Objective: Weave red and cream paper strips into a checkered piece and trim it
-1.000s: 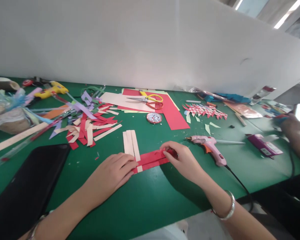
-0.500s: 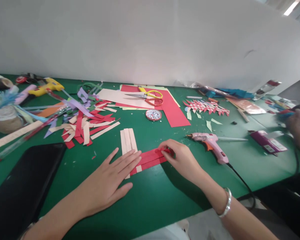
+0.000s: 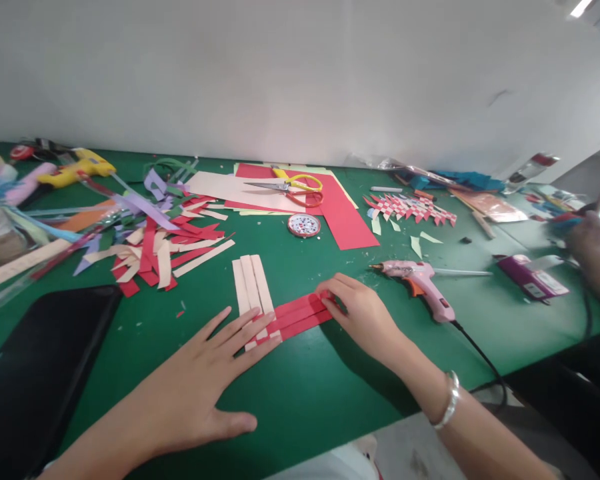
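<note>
Far left of the worktop [image 3: 300, 393]: a flat black slab, tablet-like, exact kind unclear. Yellow hot-glue gun [image 3: 83, 167] behind it. Next, a loose heap of cut paper strips [image 3: 153, 257], mostly red and pale.

Left hand [image 3: 205, 373]: the main change. A second ago it is curled over the crossing, fingers together; now it is spread wide, thumb well out to the side, fingertips resting on the crossing, nothing gripped. It reads as a switch from handling to steadying.

Pale paper strips [image 3: 250, 287], side by side, run away from the person, their near ends under those fingers. With the fingers parted, more of the red-and-pale checks shows; earlier, just one pale square is clear at the near edge. The alternation looks over-and-under, though the fingers hide much of it. Red paper strips [image 3: 303, 315] extend rightward from the crossing, close together.

Right hand [image 3: 325, 301]: little changed. Thumb and fingers closed in a pinch on the far end of the red strips, so the piece seems held at both ends of the red run.

Further right: a checkered woven piece [image 3: 415, 210] with pointed edges, farther back; pink hot-glue gun [image 3: 423, 283] near the right hand, unheld.
</note>
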A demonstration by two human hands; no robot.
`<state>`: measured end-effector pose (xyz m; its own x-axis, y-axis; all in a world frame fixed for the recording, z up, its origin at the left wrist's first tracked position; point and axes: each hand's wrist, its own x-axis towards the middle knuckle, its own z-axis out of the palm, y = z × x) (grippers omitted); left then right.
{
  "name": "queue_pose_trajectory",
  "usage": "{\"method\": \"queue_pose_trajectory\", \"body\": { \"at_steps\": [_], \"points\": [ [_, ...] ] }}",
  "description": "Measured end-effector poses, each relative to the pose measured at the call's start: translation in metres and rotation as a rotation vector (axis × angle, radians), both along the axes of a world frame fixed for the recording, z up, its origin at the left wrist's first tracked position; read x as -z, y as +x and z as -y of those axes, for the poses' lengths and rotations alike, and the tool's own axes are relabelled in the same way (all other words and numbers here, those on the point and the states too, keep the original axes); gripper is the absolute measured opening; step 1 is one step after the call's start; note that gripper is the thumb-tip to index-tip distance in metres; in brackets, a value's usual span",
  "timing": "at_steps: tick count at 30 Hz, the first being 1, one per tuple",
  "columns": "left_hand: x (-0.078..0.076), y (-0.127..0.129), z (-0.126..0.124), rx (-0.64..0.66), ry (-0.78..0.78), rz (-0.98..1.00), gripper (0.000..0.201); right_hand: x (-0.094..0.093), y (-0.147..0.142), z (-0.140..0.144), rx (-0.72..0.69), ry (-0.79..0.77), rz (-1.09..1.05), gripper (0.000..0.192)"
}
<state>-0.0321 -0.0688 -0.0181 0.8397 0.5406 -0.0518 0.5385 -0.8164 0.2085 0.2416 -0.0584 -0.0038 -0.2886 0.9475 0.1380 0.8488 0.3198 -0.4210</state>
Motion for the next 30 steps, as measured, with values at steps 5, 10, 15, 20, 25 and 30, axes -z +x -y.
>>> {"method": "queue_pose_trajectory", "body": {
  "at_steps": [5, 10, 15, 20, 25, 30],
  "points": [
    [-0.0011, -0.001, 0.0023, -0.019, -0.069, -0.05, 0.081, 0.0014, 0.0009, -0.0006, -0.014, 0.036, 0.128, 0.02],
    [-0.0008, 0.0001, 0.0019, -0.024, -0.078, -0.066, 0.08, 0.0002, 0.0002, -0.0013, -0.015, 0.055, 0.236, 0.021],
    [-0.0015, -0.0001, 0.0023, -0.021, -0.056, -0.041, 0.081, -0.0011, -0.0008, -0.0015, -0.033, 0.058, 0.308, 0.022],
    [-0.0031, -0.0002, 0.0018, -0.015, -0.044, -0.032, 0.08, -0.0007, -0.0013, -0.0011, -0.052, 0.06, 0.344, 0.021],
    [-0.0027, -0.0001, 0.0014, -0.02, -0.044, -0.03, 0.079, 0.0, -0.0013, -0.0012, -0.058, 0.054, 0.352, 0.019],
    [-0.0016, -0.0003, 0.0033, -0.026, -0.044, -0.018, 0.08, -0.0042, -0.002, -0.0021, -0.025, 0.035, 0.362, 0.023]
  ]
}}
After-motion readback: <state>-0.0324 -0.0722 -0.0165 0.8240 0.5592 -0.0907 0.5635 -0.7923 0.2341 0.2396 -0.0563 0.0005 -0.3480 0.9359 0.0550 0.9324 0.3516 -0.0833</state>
